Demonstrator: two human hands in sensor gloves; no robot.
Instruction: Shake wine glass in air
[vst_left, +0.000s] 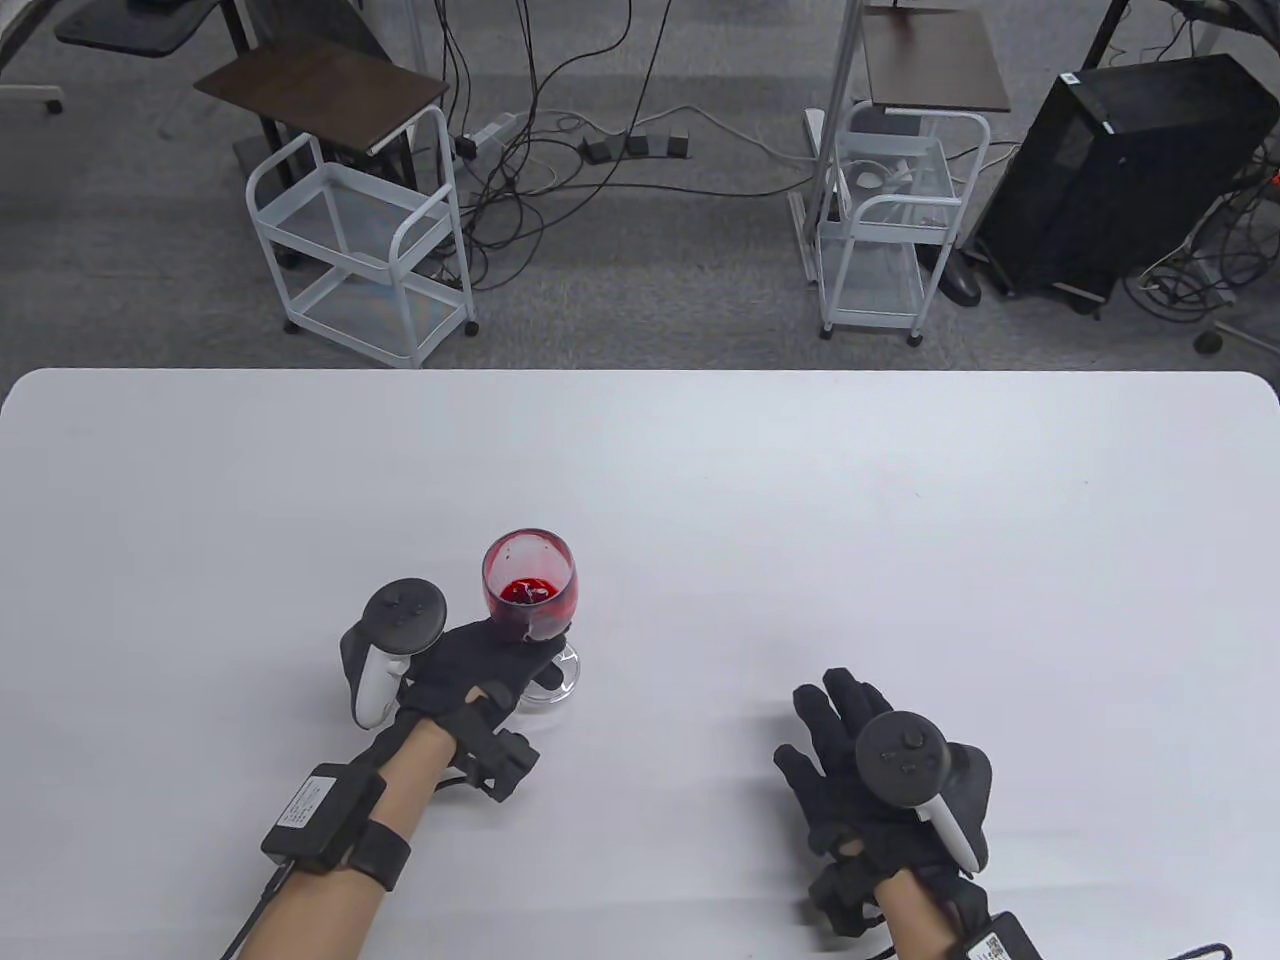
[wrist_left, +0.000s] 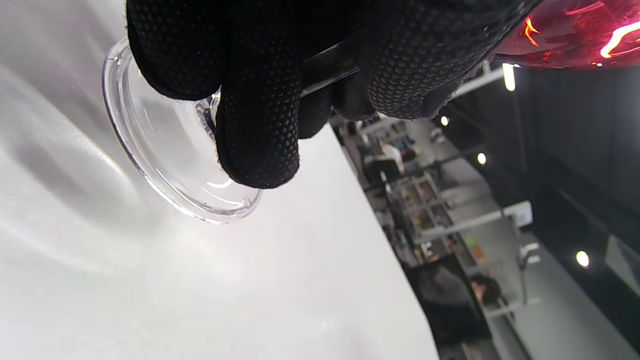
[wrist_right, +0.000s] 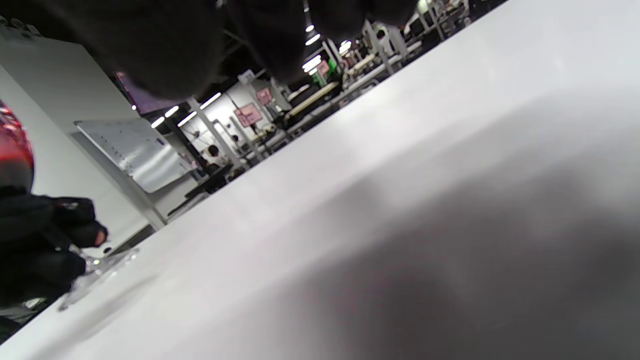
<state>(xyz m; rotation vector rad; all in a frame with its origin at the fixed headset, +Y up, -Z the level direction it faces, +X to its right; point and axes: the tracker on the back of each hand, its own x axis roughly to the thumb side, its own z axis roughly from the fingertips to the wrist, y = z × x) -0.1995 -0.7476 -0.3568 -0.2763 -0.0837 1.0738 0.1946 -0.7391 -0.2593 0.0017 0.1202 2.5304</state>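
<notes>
Two hands: left hand (vst_left: 470, 672) grips the upright wine glass (vst_left: 530, 590) by its stem, bowl at its 1 o'clock; right hand (vst_left: 860, 760), fingers spread, rests well apart on the surface (vst_left: 800, 480).

A white table (vst_left: 700, 480) with rounded far corners fills the lower part of the table view, its matte top showing soft grey shadows. The wine glass (vst_left: 530, 590), holding a little red liquid, is near the left-centre; whether its clear round foot (wrist_left: 175, 165) touches the tabletop or sits just above it cannot be told. The right hand (vst_left: 880, 770) lies spread, palm down, at the table's near right side.
</notes>
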